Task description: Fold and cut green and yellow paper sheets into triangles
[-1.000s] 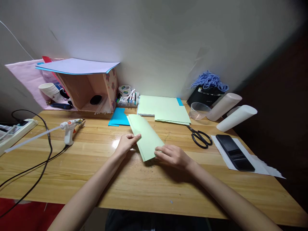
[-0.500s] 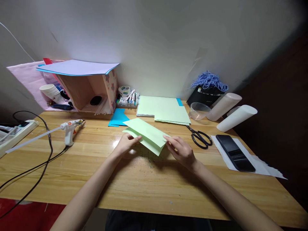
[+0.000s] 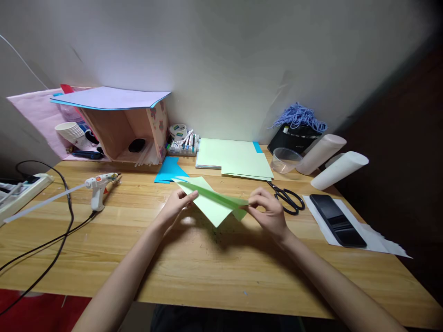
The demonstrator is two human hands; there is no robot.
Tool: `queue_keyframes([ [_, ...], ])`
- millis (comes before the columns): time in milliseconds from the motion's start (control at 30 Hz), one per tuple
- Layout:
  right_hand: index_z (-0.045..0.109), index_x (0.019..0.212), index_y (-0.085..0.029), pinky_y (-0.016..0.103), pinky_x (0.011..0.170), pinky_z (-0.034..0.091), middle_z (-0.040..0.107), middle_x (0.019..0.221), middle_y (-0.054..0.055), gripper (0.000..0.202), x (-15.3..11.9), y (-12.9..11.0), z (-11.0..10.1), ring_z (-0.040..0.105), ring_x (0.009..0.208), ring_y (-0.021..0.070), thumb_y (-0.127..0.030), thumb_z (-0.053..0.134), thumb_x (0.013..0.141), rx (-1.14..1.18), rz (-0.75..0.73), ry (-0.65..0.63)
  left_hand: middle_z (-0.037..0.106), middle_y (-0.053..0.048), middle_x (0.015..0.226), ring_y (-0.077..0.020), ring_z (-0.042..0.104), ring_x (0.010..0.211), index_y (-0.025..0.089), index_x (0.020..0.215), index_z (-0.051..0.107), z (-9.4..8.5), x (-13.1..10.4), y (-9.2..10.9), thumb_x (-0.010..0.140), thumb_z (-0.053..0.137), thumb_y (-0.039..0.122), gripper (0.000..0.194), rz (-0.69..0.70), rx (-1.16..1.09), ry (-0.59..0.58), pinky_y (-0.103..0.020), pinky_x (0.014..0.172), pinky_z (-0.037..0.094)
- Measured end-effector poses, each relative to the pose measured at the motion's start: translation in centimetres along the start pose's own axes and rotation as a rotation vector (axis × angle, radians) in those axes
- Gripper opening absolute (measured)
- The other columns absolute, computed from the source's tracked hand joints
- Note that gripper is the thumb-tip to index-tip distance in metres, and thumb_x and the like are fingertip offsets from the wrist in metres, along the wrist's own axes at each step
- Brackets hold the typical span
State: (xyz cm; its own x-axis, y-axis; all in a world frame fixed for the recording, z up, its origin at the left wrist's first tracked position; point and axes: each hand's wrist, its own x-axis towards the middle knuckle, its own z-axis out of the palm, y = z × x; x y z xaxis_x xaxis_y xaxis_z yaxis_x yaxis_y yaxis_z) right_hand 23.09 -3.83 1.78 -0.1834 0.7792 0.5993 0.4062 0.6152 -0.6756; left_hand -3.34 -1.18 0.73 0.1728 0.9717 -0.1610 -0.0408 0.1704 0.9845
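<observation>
Between my hands, above the wooden table (image 3: 207,272), is a pale green sheet of paper (image 3: 211,203) with a fold and one flap standing up. My left hand (image 3: 176,205) grips its left side, thumb on top and fingers underneath. At the right end my right hand (image 3: 268,212) pinches the flap's corner between thumb and fingertips. Behind the paper lie blue paper pieces (image 3: 168,169). Black-handled scissors (image 3: 289,200) rest just beyond my right hand, their blades partly hidden under a stack of green sheets (image 3: 235,154).
A white glue gun (image 3: 99,193) with a trailing black cable (image 3: 71,203) is at left, near a pink box (image 3: 157,133) with a lilac top. Markers (image 3: 185,145) stand at the back. At right are a clear bowl (image 3: 285,161), white rolls (image 3: 341,170) and a black phone (image 3: 337,219).
My right hand has turned and lifted the upper layer of the green paper, so its edge now stands up. My left hand keeps its grip on the left side.
</observation>
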Motion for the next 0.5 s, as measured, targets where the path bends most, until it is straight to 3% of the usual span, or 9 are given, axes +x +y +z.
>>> queue_keyframes([
  [133, 0.055, 0.078, -0.018, 0.023, 0.038, 0.043, 0.055, 0.069, 0.000, 0.020, 0.0, 0.4, -0.8, 0.047, 0.045, 0.0093, -0.036, 0.062, 0.075, 0.333, 0.455, 0.181, 0.062, -0.006, 0.076, -0.0168, 0.056, 0.069, 0.014, 0.081, 0.062, -2.0, -0.2, 1.4, 0.066, 0.066, 0.044, 0.034, -0.056, -0.056, -0.037, -0.025, 0.062, 0.041],
  [200, 0.055, 0.080, -0.017, 0.025, 0.042, 0.046, 0.057, 0.063, 0.000, 0.024, -0.8, 1.0, -1.2, 0.049, 0.044, 0.0108, -0.040, 0.062, 0.075, 0.417, 0.638, 0.156, 0.062, -0.006, 0.077, -0.0180, 0.057, 0.072, 0.014, 0.080, 0.062, -3.4, 0.0, 1.7, 0.067, 0.065, 0.045, 0.033, -0.099, 0.027, -0.077, -0.026, 0.064, 0.042],
  [300, 0.056, 0.075, -0.015, 0.026, 0.045, 0.049, 0.058, 0.055, 0.001, 0.029, -2.4, 1.9, -1.4, 0.054, 0.045, 0.0130, -0.042, 0.064, 0.071, 0.473, 0.839, 0.003, 0.059, -0.003, 0.068, -0.0163, 0.054, 0.064, 0.015, 0.070, 0.060, -5.0, 0.7, 1.6, 0.066, 0.063, 0.048, 0.034, -0.129, 0.272, -0.017, -0.025, 0.058, 0.039],
  [367, 0.057, 0.077, -0.014, 0.026, 0.043, 0.048, 0.062, 0.061, 0.004, 0.034, -3.2, 2.1, -1.8, 0.057, 0.047, 0.0138, -0.047, 0.061, 0.073, 0.499, 0.961, -0.174, 0.057, -0.002, 0.065, -0.0163, 0.052, 0.061, 0.016, 0.066, 0.058, -5.4, 0.8, 1.5, 0.063, 0.065, 0.049, 0.034, -0.088, 0.440, 0.127, -0.025, 0.055, 0.038],
  [467, 0.058, 0.071, -0.013, 0.025, 0.037, 0.045, 0.060, 0.053, 0.006, 0.045, -3.4, 1.2, -4.3, 0.055, 0.040, 0.0133, -0.054, 0.044, 0.082, 0.392, 1.044, -0.564, 0.060, -0.006, 0.082, -0.0208, 0.055, 0.076, 0.016, 0.079, 0.060, -5.0, -0.4, 2.7, 0.063, 0.066, 0.046, 0.034, 0.140, 0.648, 0.453, -0.029, 0.065, 0.043],
  [500, 0.058, 0.068, -0.014, 0.023, 0.035, 0.042, 0.057, 0.048, 0.004, 0.043, -3.4, 0.4, -5.8, 0.053, 0.037, 0.0125, -0.052, 0.044, 0.083, 0.277, 0.983, -0.580, 0.060, -0.007, 0.090, -0.0213, 0.055, 0.082, 0.017, 0.087, 0.060, -4.7, -1.2, 3.4, 0.068, 0.063, 0.045, 0.034, 0.234, 0.672, 0.516, -0.030, 0.069, 0.044],
])
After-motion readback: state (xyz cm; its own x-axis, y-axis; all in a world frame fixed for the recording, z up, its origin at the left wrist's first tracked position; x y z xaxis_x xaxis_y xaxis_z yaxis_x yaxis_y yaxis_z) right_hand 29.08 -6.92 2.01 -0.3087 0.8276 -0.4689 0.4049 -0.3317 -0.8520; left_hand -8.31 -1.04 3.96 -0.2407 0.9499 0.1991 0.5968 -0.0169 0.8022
